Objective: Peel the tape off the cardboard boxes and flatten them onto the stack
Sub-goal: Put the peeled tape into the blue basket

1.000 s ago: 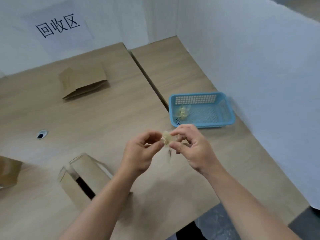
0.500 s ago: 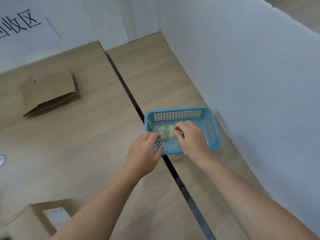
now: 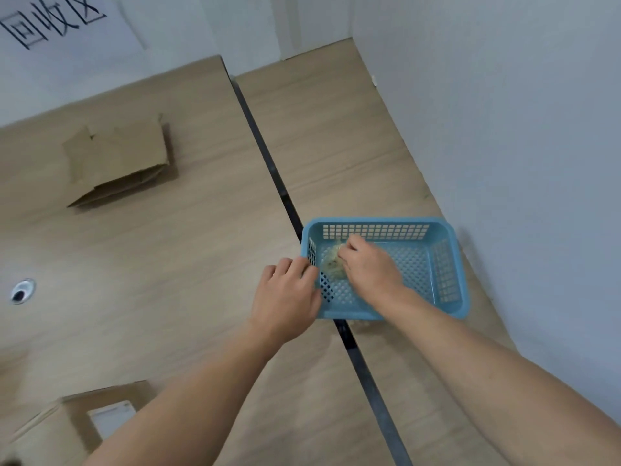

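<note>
A blue plastic basket (image 3: 448,264) stands on the right-hand table beside the white partition. Inside it lies a wad of yellowish peeled tape (image 3: 331,265). My right hand (image 3: 369,269) reaches into the basket, its curled fingertips on the wad. At the basket's left rim rests my left hand (image 3: 285,297), fingers loosely curled and holding nothing that I can see. A flattened cardboard box (image 3: 117,159) lies at the far left of the table. An opened box (image 3: 80,418) with a white label stands at the bottom left, partly hidden behind my left forearm.
A dark gap (image 3: 268,163) runs between the two wooden tables. A round cable hole (image 3: 22,290) sits at the left edge. A paper sign (image 3: 50,25) hangs on the back wall. The white partition (image 3: 504,129) closes off the right side.
Both hands carried the tape wad from in front of me to the basket. My left hand let go of it, and my right hand pushed it down inside.
</note>
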